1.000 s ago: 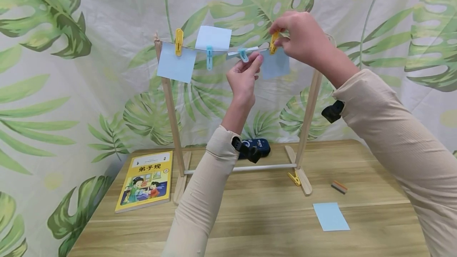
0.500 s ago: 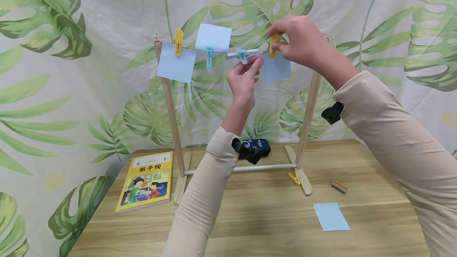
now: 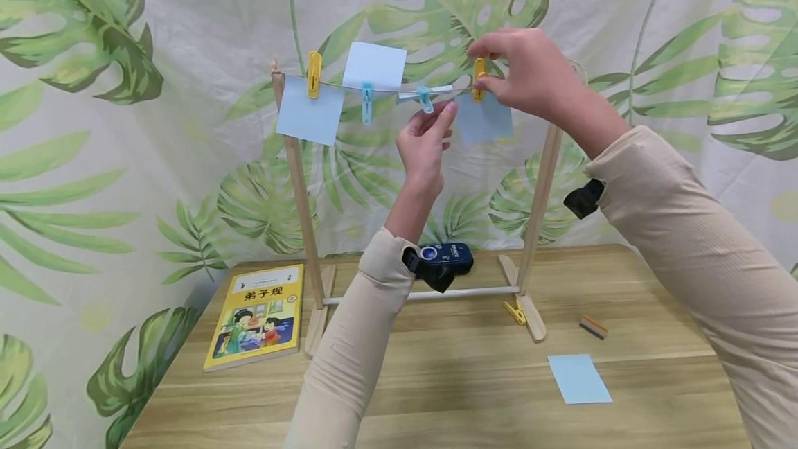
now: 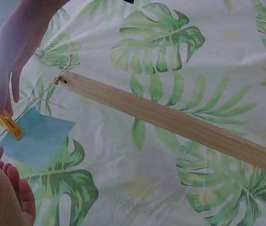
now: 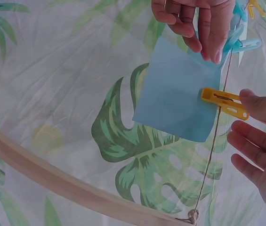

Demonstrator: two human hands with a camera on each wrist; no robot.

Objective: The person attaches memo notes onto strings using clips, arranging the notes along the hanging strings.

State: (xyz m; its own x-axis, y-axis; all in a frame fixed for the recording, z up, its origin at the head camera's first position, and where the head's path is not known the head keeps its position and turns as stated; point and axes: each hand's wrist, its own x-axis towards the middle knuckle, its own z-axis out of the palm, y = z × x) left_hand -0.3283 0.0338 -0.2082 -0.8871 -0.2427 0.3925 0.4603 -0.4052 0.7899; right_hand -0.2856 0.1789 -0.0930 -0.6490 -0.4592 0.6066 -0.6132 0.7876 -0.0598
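In the head view my right hand (image 3: 530,71) is at a yellow clothespin (image 3: 479,78) that clips a blue paper square (image 3: 485,118) to the string. Its thumb touches the clothespin's handle, while the other fingers stand spread around it, as the right wrist view shows. My left hand (image 3: 427,144) hangs loosely curled with nothing held, its fingertips (image 5: 217,54) close to the paper's upper corner. Just above it a light-blue clothespin (image 3: 425,99) grips another paper, seen edge-on. Farther left hang a paper (image 3: 309,111) under a yellow clothespin (image 3: 314,75) and an upright paper (image 3: 374,64) in a blue clothespin (image 3: 366,102).
The string runs between two wooden posts (image 3: 300,206) with feet on the table (image 3: 449,380). Behind the left sleeve lies a dark blue case (image 3: 458,255). A yellow book (image 3: 255,317) lies left; a spare yellow clothespin (image 3: 514,312), striped block (image 3: 593,327) and blue paper (image 3: 580,378) lie right.
The yellow clothespin at my right hand has straightened from a tilt, and my right fingers have loosened around it. My left fingertips have eased slightly away from the hanging paper.
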